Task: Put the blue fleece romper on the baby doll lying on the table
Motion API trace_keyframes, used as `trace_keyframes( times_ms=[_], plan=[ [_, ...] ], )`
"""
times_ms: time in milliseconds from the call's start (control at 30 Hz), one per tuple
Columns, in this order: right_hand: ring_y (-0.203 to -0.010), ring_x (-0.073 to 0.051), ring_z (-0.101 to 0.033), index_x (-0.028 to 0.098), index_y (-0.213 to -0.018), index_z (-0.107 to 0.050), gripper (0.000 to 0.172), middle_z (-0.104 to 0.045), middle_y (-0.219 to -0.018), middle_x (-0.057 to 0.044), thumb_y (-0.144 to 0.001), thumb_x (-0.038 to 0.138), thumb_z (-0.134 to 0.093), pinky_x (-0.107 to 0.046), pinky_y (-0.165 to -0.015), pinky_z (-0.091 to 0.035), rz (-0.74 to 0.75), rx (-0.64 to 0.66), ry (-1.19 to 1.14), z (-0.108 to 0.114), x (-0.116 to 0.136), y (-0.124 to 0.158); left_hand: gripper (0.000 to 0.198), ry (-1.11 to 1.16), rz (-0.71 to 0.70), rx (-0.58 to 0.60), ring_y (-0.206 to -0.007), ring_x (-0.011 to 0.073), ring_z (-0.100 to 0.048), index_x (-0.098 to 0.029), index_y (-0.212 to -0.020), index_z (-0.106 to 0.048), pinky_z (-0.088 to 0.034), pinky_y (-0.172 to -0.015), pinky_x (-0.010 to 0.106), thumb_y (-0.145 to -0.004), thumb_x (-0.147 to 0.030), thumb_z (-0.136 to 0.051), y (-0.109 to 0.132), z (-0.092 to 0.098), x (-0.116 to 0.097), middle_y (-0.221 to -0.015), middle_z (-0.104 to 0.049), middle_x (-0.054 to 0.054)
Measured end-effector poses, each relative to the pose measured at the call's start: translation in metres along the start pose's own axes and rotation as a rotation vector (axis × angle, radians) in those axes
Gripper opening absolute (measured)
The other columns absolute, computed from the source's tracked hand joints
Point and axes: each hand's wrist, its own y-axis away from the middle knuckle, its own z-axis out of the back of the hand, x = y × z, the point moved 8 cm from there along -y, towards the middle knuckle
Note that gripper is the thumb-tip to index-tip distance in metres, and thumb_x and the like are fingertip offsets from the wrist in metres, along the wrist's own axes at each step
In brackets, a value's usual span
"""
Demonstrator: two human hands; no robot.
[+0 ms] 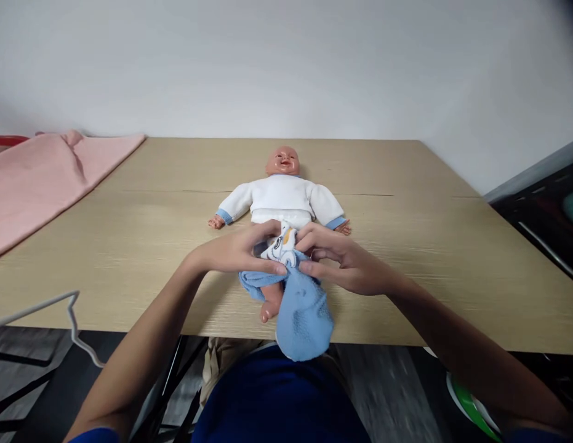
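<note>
A baby doll (283, 161) lies on its back on the wooden table, head toward the wall and arms spread. It wears a white sweater (280, 194) with blue cuffs. Over its lower body is a light blue and white garment (304, 314), probably doll trousers, with a printed patch at the top; one part hangs past the table's front edge. My left hand (242, 247) pinches the printed patch from the left, thumb on the blue cloth. From the right, my right hand (344, 255) grips the same garment with curled fingers. One bare doll foot (270, 307) shows below my left hand.
A pink cloth (50, 178) covers the table's left end, with a red edge behind it. A white wire hanger (71, 307) sticks out at the lower left. Dark furniture (544, 215) stands at the right. A green and white round object (475, 409) sits below the table.
</note>
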Motion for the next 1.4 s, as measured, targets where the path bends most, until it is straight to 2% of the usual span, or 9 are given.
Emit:
trace_keyframes(
  times_ms=[133,267,467,633,733,900,1067,1200,1400],
  plan=[
    [-0.095,-0.016,-0.064,0.024,-0.121,-0.075,0.027,-0.063,-0.118,-0.005,-0.116,0.049,-0.066,-0.029,-0.080,-0.056,-0.051,-0.049,0.038,0.004,-0.009,0.007,0.040,0.088,0.032,0.237,-0.091,0.0240,-0.071,-0.022,-0.097,-0.070,-0.060,-0.083,0.035,-0.080,-0.046,-0.096,-0.035,0.003,-0.004,-0.095,-0.073,0.001],
    [-0.080,-0.014,-0.061,0.026,-0.136,-0.060,0.031,-0.065,-0.095,0.003,-0.117,0.050,-0.063,-0.027,-0.074,-0.051,-0.244,-0.030,-0.177,0.003,-0.041,0.021,0.035,0.305,0.007,0.310,-0.092,0.0238,-0.078,-0.023,-0.103,-0.069,-0.064,-0.083,0.035,-0.080,-0.028,-0.095,-0.053,0.009,-0.013,-0.098,-0.081,0.004],
    [-0.098,-0.018,-0.065,0.024,-0.138,-0.055,0.047,-0.069,-0.114,-0.002,-0.100,0.031,-0.082,-0.033,-0.088,-0.057,-0.232,0.014,-0.125,0.000,-0.049,0.022,0.034,0.376,0.037,0.447,-0.069,0.0177,-0.075,-0.024,-0.100,-0.064,-0.058,-0.060,0.026,-0.086,-0.027,-0.094,-0.067,-0.001,-0.020,-0.089,-0.083,0.002],
    [-0.099,-0.016,-0.069,0.022,-0.137,-0.058,0.038,-0.075,-0.113,-0.003,-0.107,0.036,-0.077,-0.030,-0.089,-0.056,-0.208,-0.173,-0.244,0.021,-0.055,0.022,0.036,0.445,0.007,0.498,-0.074,0.0158,-0.073,-0.024,-0.106,-0.058,-0.057,-0.062,0.023,-0.092,-0.026,-0.091,-0.071,-0.008,-0.013,-0.101,-0.083,0.006],
    [-0.078,-0.012,-0.059,0.019,-0.110,-0.072,0.029,-0.068,-0.093,0.000,-0.114,0.048,-0.069,-0.026,-0.073,-0.048,-0.144,-0.212,-0.203,0.033,-0.052,0.027,0.035,0.433,-0.032,0.466,-0.074,0.0121,-0.065,-0.023,-0.114,-0.059,-0.054,-0.063,0.019,-0.095,-0.027,-0.089,-0.073,-0.005,-0.004,-0.095,-0.072,0.000],
    [-0.091,-0.014,-0.060,0.023,-0.115,-0.067,0.023,-0.061,-0.101,0.001,-0.110,0.043,-0.077,-0.027,-0.083,-0.053,-0.156,-0.077,-0.275,0.022,-0.050,0.038,0.032,0.321,-0.095,0.441,-0.084,0.0149,-0.064,-0.019,-0.125,-0.066,-0.056,-0.071,0.021,-0.099,-0.027,-0.084,-0.078,0.000,0.005,-0.101,-0.068,0.002],
    [-0.110,-0.021,-0.071,0.027,-0.145,-0.055,0.068,-0.071,-0.119,-0.002,-0.093,0.041,-0.097,-0.031,-0.093,-0.059,-0.330,0.094,-0.252,0.001,-0.064,0.047,0.019,0.232,-0.152,0.492,-0.095,0.0167,-0.067,-0.016,-0.125,-0.074,-0.056,-0.080,0.023,-0.110,-0.028,-0.069,-0.080,-0.004,0.000,-0.114,-0.075,0.009],
    [-0.104,-0.023,-0.072,0.021,-0.108,-0.077,0.038,-0.077,-0.107,-0.002,-0.089,0.045,-0.099,-0.034,-0.095,-0.059,-0.270,0.196,-0.137,-0.001,-0.056,0.044,0.020,0.241,-0.149,0.483,-0.101,0.0179,-0.071,-0.018,-0.123,-0.077,-0.056,-0.085,0.023,-0.112,-0.031,-0.067,-0.081,-0.002,-0.003,-0.116,-0.079,0.008],
    [-0.122,-0.024,-0.072,0.028,-0.125,-0.076,0.043,-0.076,-0.116,-0.002,-0.091,0.038,-0.099,-0.036,-0.110,-0.056,-0.044,-0.092,-0.222,0.016,-0.031,0.030,0.040,0.341,-0.159,0.627,-0.103,0.0234,-0.075,-0.020,-0.123,-0.080,-0.060,-0.088,0.027,-0.097,-0.049,-0.090,-0.072,-0.012,-0.010,-0.114,-0.082,0.007]
  ],
)
